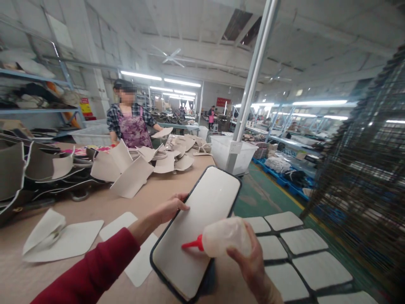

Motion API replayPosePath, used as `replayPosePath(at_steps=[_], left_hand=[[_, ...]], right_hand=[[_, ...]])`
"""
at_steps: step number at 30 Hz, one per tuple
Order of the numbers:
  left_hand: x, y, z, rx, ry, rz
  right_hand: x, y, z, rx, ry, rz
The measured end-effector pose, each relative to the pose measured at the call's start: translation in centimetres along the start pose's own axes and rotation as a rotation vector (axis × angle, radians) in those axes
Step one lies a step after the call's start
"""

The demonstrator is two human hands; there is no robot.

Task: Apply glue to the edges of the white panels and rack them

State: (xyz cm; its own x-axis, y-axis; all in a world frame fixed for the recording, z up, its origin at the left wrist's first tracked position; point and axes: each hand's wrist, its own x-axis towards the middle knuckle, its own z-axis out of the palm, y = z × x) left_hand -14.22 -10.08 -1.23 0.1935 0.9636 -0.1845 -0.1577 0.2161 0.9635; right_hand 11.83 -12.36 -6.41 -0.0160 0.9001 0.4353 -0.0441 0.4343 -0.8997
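My left hand (172, 207) grips the left edge of a long pale panel with rounded corners and a dark rim (210, 198), its thumb lying on the panel's face. The panel is tilted above the table. My right hand (251, 257) is wrapped round a translucent squeeze bottle (226, 236) with a red nozzle (193, 243). The bottle lies nearly level, its nozzle pointing left and down over the lower half of the panel. Whether the tip touches the surface I cannot tell. Flat white pieces (139, 259) lie on the table under my left forearm.
Several pale panels (321, 268) lie in rows at the right. A folded white piece (63, 236) rests at the left; stacked beige pieces (133, 173) stand farther back. Across the table a co-worker (133, 122) holds a pale piece. A metal post (249, 93) and white bin (245, 152) stand beyond.
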Motion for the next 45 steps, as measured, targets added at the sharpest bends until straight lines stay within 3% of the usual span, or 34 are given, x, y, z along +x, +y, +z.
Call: replayPosePath(at_steps=[2, 4, 7, 9, 13, 16, 20, 22, 26, 28, 34, 36, 41, 45], left_hand=[[0.1, 0.0, -0.9, 0.004, 0.001, 0.016], [0.1, 0.0, -1.5, 0.006, -0.023, 0.018], [0.2, 0.1, -1.9, -0.007, -0.060, 0.005], [0.4, 0.1, -2.2, -0.025, -0.047, 0.016], [0.9, -0.2, -3.1, -0.036, 0.037, -0.014], [0.9, -0.2, -3.6, -0.043, 0.048, -0.025], [0.6, 0.0, -3.6, -0.063, 0.008, -0.011], [0.6, 0.0, -3.7, -0.082, 0.017, -0.015], [0.8, -0.4, -4.6, -0.071, 0.094, -0.067], [0.7, -0.5, -4.9, -0.053, 0.114, -0.064], [0.3, -0.2, -4.5, -0.070, 0.025, -0.081], [0.4, -0.3, -4.6, -0.091, 0.022, -0.084], [1.1, -1.1, -5.2, -0.071, 0.063, -0.110], [1.8, -1.3, -4.1, -0.038, -0.030, -0.081]], right_hand=[[-0.2, 0.1, 0.2, 0.010, 0.102, -0.009], [1.8, -0.4, -0.3, 0.005, 0.301, -0.062], [5.3, -1.1, -1.3, -0.045, 0.446, -0.145], [5.2, -0.7, -1.2, -0.062, 0.419, -0.129], [0.6, 1.0, 0.6, 0.051, 0.182, 0.045], [0.4, 0.8, 0.9, 0.058, 0.285, 0.031], [4.3, -0.7, -0.1, 0.058, 0.474, -0.083], [4.2, -0.7, 0.0, 0.048, 0.446, -0.062], [-0.5, 0.9, 1.9, 0.079, 0.226, 0.089], [-1.7, 1.4, 2.5, 0.085, 0.193, 0.115], [3.4, 0.3, 0.9, 0.020, 0.449, -0.051], [3.2, 0.5, 0.7, 0.017, 0.434, -0.052], [-0.1, 1.6, 2.0, 0.068, 0.169, 0.079], [1.7, 0.2, 3.2, 0.082, 0.335, 0.003]])
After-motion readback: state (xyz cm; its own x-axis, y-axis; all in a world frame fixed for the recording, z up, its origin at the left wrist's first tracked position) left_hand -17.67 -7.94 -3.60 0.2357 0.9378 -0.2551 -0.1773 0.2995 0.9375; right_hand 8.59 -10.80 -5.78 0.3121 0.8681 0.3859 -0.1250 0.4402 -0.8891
